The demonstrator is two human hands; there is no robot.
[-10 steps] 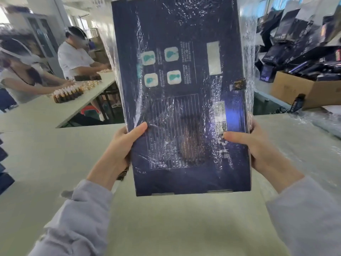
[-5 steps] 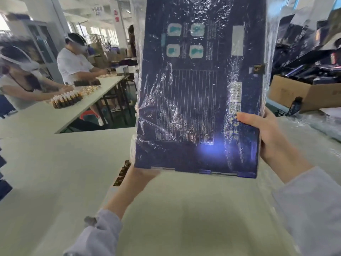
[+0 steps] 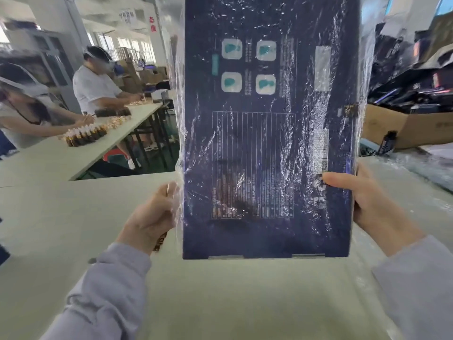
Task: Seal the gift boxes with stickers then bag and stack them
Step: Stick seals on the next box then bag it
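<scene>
A navy gift box (image 3: 267,143) in a clear plastic bag (image 3: 177,94) is held upright above the worktop (image 3: 220,303). Fingers of the left hand (image 3: 152,217) clutch its bagged edge, and the right hand (image 3: 375,212) pinches the opposite side.

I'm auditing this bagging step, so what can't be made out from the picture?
Top of the dark blue cardboard gift box and the mouth of its clear plastic bag: cut off by the head view's upper edge.
The box's far face: turned away from the head camera.
Fingers of the left hand and right hand: behind the box.
Printed text: too blurred to read.
</scene>
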